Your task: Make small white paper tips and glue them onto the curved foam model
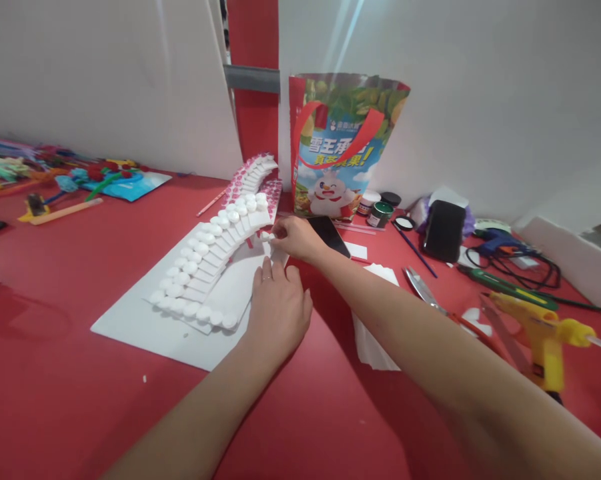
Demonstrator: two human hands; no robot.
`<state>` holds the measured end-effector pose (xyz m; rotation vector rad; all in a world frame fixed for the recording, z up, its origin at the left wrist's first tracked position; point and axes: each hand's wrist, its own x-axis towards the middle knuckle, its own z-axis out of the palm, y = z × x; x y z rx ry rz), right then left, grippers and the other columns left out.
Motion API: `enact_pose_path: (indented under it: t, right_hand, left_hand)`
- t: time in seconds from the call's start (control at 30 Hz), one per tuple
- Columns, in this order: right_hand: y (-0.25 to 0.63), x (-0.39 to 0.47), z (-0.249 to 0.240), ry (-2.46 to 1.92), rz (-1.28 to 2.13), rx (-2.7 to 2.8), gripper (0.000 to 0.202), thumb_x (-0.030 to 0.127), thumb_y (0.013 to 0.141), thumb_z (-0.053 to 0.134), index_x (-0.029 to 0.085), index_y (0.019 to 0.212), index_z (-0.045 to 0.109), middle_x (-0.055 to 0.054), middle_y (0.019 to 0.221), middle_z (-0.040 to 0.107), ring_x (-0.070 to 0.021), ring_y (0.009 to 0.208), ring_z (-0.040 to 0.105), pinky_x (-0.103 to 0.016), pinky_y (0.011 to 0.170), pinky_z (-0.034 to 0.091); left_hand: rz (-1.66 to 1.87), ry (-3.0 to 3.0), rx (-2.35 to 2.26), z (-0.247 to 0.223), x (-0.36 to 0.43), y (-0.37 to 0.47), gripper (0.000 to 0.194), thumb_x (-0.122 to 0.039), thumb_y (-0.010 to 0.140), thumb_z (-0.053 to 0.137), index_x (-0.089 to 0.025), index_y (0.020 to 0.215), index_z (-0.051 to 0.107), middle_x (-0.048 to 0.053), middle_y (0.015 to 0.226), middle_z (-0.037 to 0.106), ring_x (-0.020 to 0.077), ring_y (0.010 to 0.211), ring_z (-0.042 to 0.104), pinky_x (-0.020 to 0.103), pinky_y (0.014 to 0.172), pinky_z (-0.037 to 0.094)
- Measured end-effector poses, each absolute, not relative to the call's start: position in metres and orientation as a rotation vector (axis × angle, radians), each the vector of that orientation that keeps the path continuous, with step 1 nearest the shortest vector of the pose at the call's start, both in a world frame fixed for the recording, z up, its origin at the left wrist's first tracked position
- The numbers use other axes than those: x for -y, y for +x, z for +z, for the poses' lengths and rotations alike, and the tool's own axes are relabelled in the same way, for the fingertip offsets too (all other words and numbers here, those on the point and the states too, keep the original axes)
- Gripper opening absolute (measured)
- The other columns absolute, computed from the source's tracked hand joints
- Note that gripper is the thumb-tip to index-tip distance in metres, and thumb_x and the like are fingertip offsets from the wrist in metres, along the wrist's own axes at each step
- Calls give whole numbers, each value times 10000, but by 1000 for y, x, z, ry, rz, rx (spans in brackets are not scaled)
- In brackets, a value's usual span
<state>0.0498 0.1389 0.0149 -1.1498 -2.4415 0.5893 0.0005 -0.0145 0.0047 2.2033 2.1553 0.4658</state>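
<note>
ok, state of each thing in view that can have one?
Left hand: palm down, fingers extended
Right hand: pinching small white piece
White arched model: resting on white board
Carrier bag: upright, top open
Phone near bag: lying flat
Scissors: lying flat, opening unclear
Yellow glue gun: on its side

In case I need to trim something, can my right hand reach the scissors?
Probably yes: the scissors lie beside your right forearm, their blades apparently uncovered. Your right hand, though, seems to pinch a small white piece by the arched model, so it would need freeing first.
</note>
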Motion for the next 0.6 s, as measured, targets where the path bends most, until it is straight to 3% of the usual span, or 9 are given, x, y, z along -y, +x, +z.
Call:
enact_pose_path:
  t: [0.13, 0.3, 0.5, 0.6]
  right_hand:
    - [50, -138, 14, -1156, 605, 2429, 95, 159, 827, 706, 124, 903, 751, -78, 922, 745, -169, 802, 620, -267, 762, 439]
    - [55, -137, 17, -1150, 631, 2409, 135, 189, 813, 744, 130, 934, 754, -81, 928, 756, -191, 820, 652, -276, 777, 466]
    - [72, -146, 18, -1194, 628, 2270, 258, 45, 825, 616, 138, 1027, 747, -98, 1029, 772, -216, 939, 698, -299, 874, 504]
    - [74, -149, 15, -1196, 653, 2205, 245, 52, 852, 593, 144, 1027, 738, -89, 1054, 776, -204, 958, 706, -295, 876, 520]
  left_hand:
    - [432, 2216, -2161, 5, 14, 0, 311, -258, 927, 534, -12, 1108, 599, 351, 1247, 606, 522, 1380, 468, 607, 1127, 366]
    - [472, 2215, -2178, 6, 14, -1, 250, -262, 918, 551, -78, 1079, 603, 284, 1193, 634, 483, 1340, 512, 594, 1096, 407]
    - [486, 2245, -2161, 6, 15, -2, 214, -247, 923, 520, -80, 1025, 607, 266, 1081, 640, 479, 1287, 544, 580, 1071, 430]
    - [520, 2282, -2194, 3, 15, -2, 179, -250, 917, 525, -120, 1011, 603, 234, 1082, 648, 462, 1285, 550, 573, 1060, 445]
